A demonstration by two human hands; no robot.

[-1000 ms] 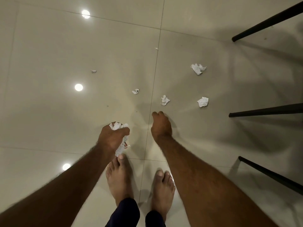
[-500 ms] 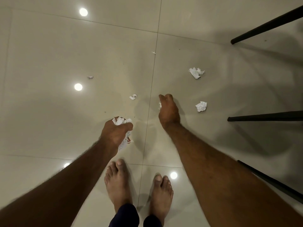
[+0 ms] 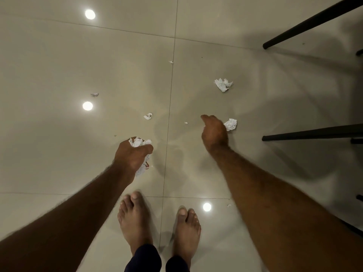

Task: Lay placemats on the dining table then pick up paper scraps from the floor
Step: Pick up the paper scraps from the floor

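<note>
The left hand (image 3: pixel 133 156), centre-left in the frame, is holding a wad of paper scraps (image 3: pixel 139 142) in a full, tight grip. Paper is bulging out above the thumb and trailing out below the palm. The right hand (image 3: pixel 214 132), right of centre, is hovering low over the tiled floor (image 3: pixel 59 65) with its fingers curled under. Its palm is facing away, so I cannot tell whether that grip is holding anything.

A crumpled scrap (image 3: pixel 231 124) is lying just beside the right hand's right edge, and a larger scrap (image 3: pixel 223 85) is lying further up the frame. A curled scrap (image 3: pixel 148 116) is sitting left of the tile seam, and a small grey scrap (image 3: pixel 94 94) is lying at mid-left.

The overfull wad is probably the main risk, since adding more paper could be loosening the trailing end until it drops. A hasty swipe could also be knocking the crumpled scrap toward the black legs (image 3: pixel 312 133) at the right edge, where reaching is harder. The tiny flecks (image 3: pixel 186 122) are easy to miss among the bright light reflections (image 3: pixel 87 106) on the glossy tile. The bare feet (image 3: pixel 135 218) at the bottom could be treading on one. No placemats or table top are showing.
</note>
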